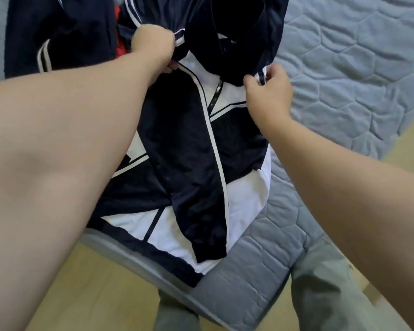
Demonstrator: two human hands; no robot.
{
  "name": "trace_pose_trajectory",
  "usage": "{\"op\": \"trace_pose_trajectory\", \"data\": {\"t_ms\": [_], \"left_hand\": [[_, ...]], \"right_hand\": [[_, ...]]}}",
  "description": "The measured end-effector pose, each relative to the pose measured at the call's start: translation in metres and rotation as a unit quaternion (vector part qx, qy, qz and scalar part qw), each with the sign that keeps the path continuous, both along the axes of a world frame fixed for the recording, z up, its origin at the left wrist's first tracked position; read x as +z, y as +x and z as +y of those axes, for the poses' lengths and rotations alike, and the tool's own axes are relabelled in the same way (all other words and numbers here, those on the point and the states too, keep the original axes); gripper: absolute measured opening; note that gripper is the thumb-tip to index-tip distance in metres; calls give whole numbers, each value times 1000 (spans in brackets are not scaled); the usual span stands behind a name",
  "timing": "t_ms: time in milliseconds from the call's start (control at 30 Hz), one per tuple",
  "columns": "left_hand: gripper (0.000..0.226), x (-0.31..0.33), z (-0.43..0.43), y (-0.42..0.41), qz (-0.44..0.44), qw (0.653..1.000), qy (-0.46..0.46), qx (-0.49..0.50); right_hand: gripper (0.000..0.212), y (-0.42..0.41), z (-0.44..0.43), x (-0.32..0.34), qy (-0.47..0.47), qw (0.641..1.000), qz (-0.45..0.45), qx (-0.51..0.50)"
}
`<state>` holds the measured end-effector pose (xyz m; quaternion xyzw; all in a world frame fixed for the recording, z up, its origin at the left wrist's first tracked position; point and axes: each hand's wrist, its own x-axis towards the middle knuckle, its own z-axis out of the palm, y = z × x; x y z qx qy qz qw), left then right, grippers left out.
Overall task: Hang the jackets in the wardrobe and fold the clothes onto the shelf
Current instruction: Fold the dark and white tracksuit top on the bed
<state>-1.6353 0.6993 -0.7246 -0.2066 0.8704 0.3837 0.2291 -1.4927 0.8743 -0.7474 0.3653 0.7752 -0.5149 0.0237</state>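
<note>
L hand [153, 44] & R hand [268, 94] both grip shoulders of navy/white jacket [189, 144], spread on grey quilted mattress [344, 68]; more navy clothes [58, 32] behind

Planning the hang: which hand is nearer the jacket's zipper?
Right. The right hand pinches the shoulder just beside the zipper; the left hand grips fabric farther up-left.

A grey-blue quilted mattress [359, 75] with hexagon stitching sits on a pale wooden floor [81, 295].
</note>
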Motion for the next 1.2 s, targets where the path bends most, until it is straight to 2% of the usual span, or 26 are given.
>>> {"op": "trace_pose_trajectory", "data": {"t_ms": [100, 167, 200, 233, 267, 333, 400, 467, 500, 633, 800, 833, 900, 933, 1000, 1033, 1100, 1200], "left_hand": [[18, 11, -39, 38, -8, 978, 109, 176], [32, 17, -68, 66, -25, 963, 132, 232], [32, 19, -82, 80, -33, 961, 133, 240], [22, 19, -95, 94, -45, 964, 126, 231], [13, 19, -107, 109, -61, 969, 116, 207], [26, 20, -137, 139, -77, 984, 77, 138], [34, 23, -166, 169, -51, 999, -16, 1], [32, 24, -200, 198, -16, 979, -136, -153], [32, 21, -216, 211, -3, 966, -169, -198], [40, -4, -261, 257, -12, 954, -197, -227], [39, -27, -274, 287, -27, 934, -231, -272], [42, -29, -272, 293, -13, 932, -248, -266], [51, -32, -261, 310, 38, 930, -288, -227], [58, -32, -253, 319, 64, 932, -303, -187], [71, -30, -238, 338, 86, 948, -305, -38], [76, -29, -231, 348, 76, 952, -291, 57], [85, -32, -220, 368, 17, 939, -257, 230], [86, -39, -204, 395, -97, 882, -121, 445]], "right_hand": [[21, 48, -41, 20, 34, 995, 2, 96], [22, 79, -72, 29, 56, 982, -13, 178], [21, 95, -88, 32, 72, 972, -15, 224], [19, 110, -103, 33, 95, 957, -13, 274], [19, 127, -119, 35, 120, 937, -8, 327], [19, 162, -150, 33, 152, 888, 5, 433], [18, 193, -174, 29, 161, 849, 0, 504], [20, 218, -200, 24, 165, 822, -12, 545], [21, 227, -212, 21, 164, 814, -20, 557], [22, 253, -251, 5, 153, 780, -63, 604], [18, 261, -265, -19, 130, 713, -161, 670], [18, 258, -263, -21, 124, 711, -166, 672], [19, 247, -254, -21, 119, 740, -147, 645], [21, 241, -247, -20, 127, 765, -132, 618], [29, 225, -231, -17, 147, 814, -107, 551], [32, 216, -222, -16, 154, 835, -103, 519], [35, 197, -204, -15, 170, 859, -114, 469], [38, 170, -177, -16, 175, 889, -149, 395]]}}
